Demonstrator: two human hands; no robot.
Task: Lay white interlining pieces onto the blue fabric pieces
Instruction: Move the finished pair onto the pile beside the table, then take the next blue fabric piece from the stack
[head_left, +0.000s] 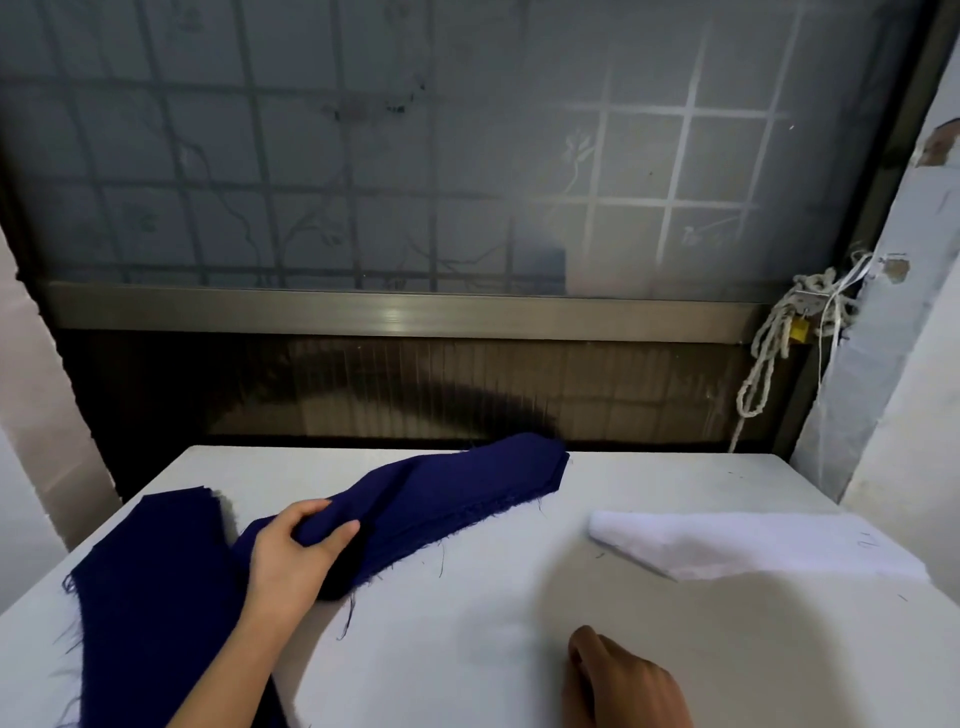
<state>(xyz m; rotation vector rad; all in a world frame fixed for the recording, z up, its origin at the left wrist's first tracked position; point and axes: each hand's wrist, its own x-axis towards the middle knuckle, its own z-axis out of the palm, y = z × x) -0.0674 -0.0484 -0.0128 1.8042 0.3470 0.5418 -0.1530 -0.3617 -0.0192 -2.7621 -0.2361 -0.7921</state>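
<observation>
A long dark blue fabric piece (457, 493) lies slantwise across the white table (467, 613), its near end lifted. My left hand (293, 551) grips that near end, thumb on top and fingers curled under the fold. A stack of dark blue fabric pieces (150, 587) lies flat at the left edge, under my left forearm. A pile of white interlining pieces (743, 545) rests at the right, apart from the blue fabric. My right hand (623, 680) is low at the front of the table, fingers loosely curled, holding nothing.
A frosted window with a metal grille and a metal sill (395, 314) stands right behind the table's far edge. A knotted white rope (779, 338) hangs at the right beside a pale wall (893, 364). Loose blue threads lie on the table.
</observation>
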